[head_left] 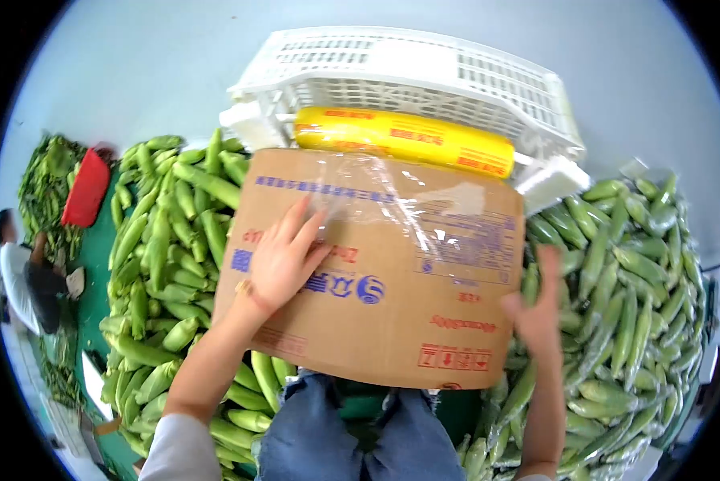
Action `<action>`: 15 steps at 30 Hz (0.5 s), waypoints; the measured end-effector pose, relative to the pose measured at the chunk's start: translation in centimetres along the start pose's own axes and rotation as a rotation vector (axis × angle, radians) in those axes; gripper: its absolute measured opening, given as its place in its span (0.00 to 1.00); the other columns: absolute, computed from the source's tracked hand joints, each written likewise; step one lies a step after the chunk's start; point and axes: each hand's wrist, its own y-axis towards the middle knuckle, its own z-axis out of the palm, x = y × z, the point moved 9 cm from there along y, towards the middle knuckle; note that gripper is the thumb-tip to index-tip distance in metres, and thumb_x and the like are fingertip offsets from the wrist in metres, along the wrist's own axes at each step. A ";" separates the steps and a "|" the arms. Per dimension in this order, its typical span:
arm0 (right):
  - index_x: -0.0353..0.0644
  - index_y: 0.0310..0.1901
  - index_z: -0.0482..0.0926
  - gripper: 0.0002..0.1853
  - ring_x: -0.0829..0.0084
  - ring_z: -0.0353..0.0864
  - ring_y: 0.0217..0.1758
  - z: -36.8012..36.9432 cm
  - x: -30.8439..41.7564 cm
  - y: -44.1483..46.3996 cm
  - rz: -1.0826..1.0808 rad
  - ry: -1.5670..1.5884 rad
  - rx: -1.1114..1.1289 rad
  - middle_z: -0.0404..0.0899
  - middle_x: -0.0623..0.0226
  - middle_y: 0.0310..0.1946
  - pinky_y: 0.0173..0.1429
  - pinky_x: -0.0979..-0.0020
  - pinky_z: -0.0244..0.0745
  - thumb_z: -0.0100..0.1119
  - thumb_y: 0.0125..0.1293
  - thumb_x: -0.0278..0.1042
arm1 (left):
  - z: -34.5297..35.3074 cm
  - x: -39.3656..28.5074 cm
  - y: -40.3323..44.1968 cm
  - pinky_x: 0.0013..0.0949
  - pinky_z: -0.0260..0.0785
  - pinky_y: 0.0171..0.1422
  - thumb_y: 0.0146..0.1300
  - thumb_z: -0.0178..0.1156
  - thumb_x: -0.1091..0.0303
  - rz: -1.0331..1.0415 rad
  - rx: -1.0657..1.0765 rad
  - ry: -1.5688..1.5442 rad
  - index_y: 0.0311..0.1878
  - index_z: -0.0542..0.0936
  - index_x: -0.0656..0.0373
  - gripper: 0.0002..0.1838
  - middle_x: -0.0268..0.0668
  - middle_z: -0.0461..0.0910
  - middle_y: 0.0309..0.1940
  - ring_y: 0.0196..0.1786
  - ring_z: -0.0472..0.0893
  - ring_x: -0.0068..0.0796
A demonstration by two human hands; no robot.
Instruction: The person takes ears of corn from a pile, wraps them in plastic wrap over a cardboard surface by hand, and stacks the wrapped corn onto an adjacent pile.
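Note:
A flat cardboard box (376,321) with blue and red print lies over my knees, a strip of clear film stretched across its upper part. My left hand (278,260) rests on its left side, fingers spread, holding nothing. Just past the box's right edge is my right hand (534,313), a little blurred, its thumb and fingers apart and nothing visible in it. Beyond the box's far edge lies a yellow printed roll (408,138), mounted between two white end blocks.
Unwrapped ears of corn in green husks (159,240) are heaped at left; film-wrapped ears (616,305) are piled at right. A white plastic crate (408,60) stands behind the roll. Far left are a red object (87,188) and another person (25,276).

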 end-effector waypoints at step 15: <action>0.37 0.33 0.73 0.03 0.64 0.74 0.35 5.8 5.2 -9.8 -0.111 0.015 0.329 0.74 0.59 0.29 0.42 0.66 0.70 0.52 0.65 0.24 | -4.2 5.0 -18.5 0.40 0.77 0.47 0.51 0.63 0.73 0.282 -0.051 -0.182 0.40 0.75 0.61 0.12 0.45 0.80 0.42 0.47 0.82 0.42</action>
